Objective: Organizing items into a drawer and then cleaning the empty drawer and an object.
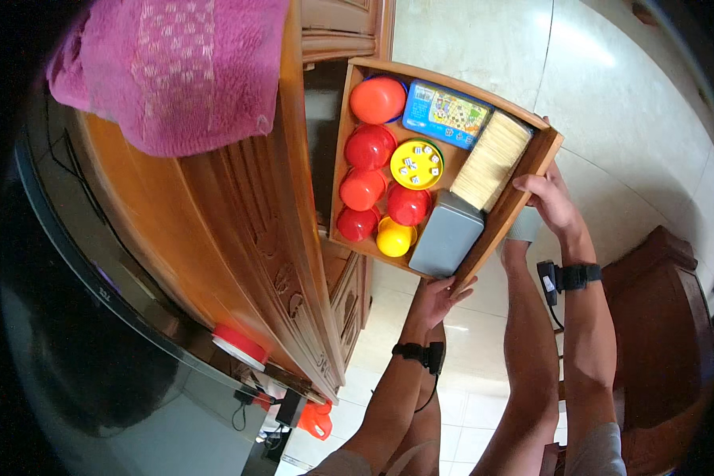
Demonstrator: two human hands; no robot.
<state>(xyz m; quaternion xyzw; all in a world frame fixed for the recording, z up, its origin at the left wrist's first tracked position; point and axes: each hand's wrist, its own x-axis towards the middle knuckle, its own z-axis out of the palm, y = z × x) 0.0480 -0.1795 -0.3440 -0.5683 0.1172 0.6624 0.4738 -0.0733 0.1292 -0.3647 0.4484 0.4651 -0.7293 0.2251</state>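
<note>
A wooden drawer (514,229) juts out of a carved wooden cabinet (226,226). My right hand (550,199) grips its front panel, thumb over the top edge. At the near front corner my left hand (443,300) holds the same drawer, its fingers partly hidden. Inside, a grey box (449,235) lies near my left hand. A stack of pale cards (492,160) stands beside the front panel. Behind it is a blue illustrated tin (446,114). White dice (415,166) rest on a yellow round dish (400,178), among several red cups (370,146) and a yellow cup (394,240).
A pink towel (172,71) drapes over the cabinet top. A television (95,357) stands at the left, with a red-and-white round container (240,347) near it. Dark wooden furniture (654,333) is at the right. Pale floor tiles (464,119) extend beyond the drawer.
</note>
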